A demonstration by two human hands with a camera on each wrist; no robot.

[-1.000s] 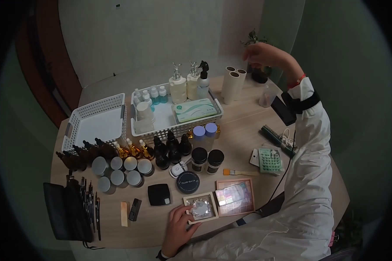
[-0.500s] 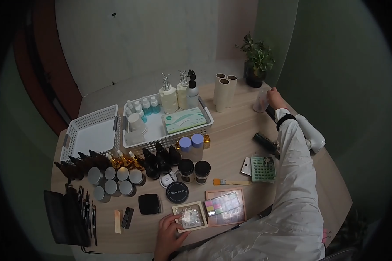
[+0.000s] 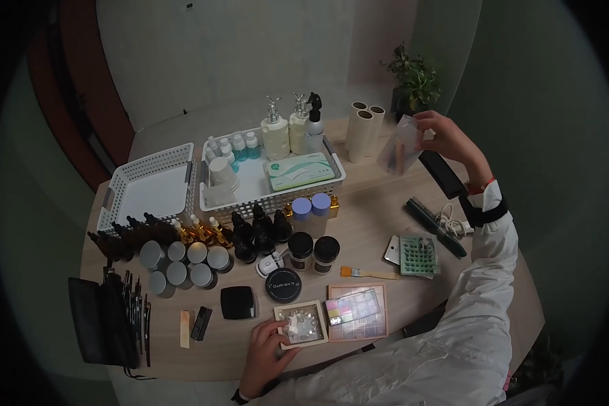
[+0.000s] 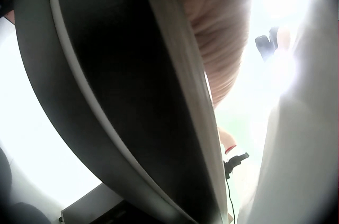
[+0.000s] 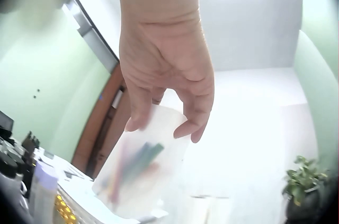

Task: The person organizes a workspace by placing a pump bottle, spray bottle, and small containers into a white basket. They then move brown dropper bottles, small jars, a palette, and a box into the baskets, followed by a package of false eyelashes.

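My right hand (image 3: 452, 141) pinches the rim of a translucent cup (image 3: 400, 145) near the table's far right corner. In the right wrist view, the thumb and fingers of the hand (image 5: 167, 65) grip the cup (image 5: 143, 168) from above, with blurry coloured sticks showing inside. At the table's near edge, my left hand (image 3: 264, 355) rests its fingers on the left side of a cream-framed box (image 3: 323, 323) with a clear top and pale, shiny pieces inside. The left wrist view shows mostly a dark strap and part of the hand (image 4: 220, 28).
Cream tubes (image 3: 361, 135) stand left of the cup, a potted plant (image 3: 416, 81) behind. Below the right hand are a hairbrush (image 3: 430, 223) and a green item (image 3: 418, 256). White baskets (image 3: 271, 201), dark bottles, jars (image 3: 326, 252) and a palette (image 3: 369, 329) spread leftward.
My right hand came down from above the tubes to the cup, took hold of its rim, and now has it raised and tilted. My left hand stays at the framed box.
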